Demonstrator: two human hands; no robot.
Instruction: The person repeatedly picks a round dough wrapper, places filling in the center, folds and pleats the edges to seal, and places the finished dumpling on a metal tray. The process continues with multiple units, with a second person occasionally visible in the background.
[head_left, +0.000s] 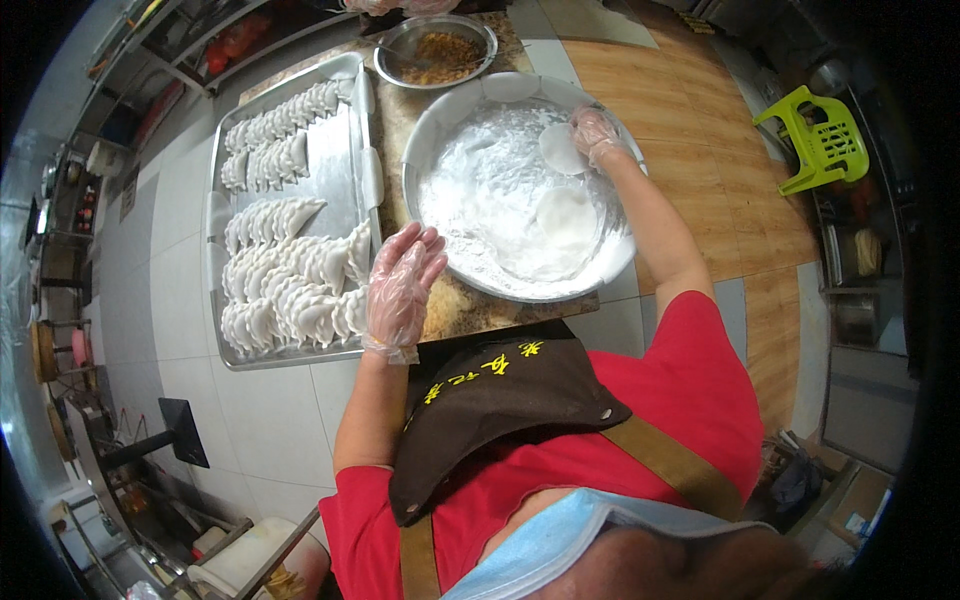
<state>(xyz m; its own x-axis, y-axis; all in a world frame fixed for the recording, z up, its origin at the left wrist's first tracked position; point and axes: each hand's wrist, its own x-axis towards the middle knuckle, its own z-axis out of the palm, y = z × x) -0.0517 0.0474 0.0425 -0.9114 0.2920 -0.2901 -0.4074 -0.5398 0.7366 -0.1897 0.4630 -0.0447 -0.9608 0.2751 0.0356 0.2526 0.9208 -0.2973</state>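
Note:
My right hand (595, 135), in a clear plastic glove, pinches the edge of a round dough wrapper (562, 149) over the upper right of a wide metal basin (525, 293). White flour (487, 187) coats the basin's inside, and another round wrapper (567, 216) lies lower in it. My left hand (403, 289), gloved too, is raised between basin and tray with its fingers apart and nothing seen in it. To its left a metal tray (334, 176) bears rows of pleated dumplings (300, 262). Pale wrappers hang over the rims of basin and tray.
Behind the basin stands a metal bowl of brown chopped filling (439, 58). Basin and bowl rest on a speckled stone counter (457, 307). A person's gloved hands (401, 6) show at the top edge. A green plastic stool (821, 139) is at the right, and metal shelving (191, 52) at the upper left.

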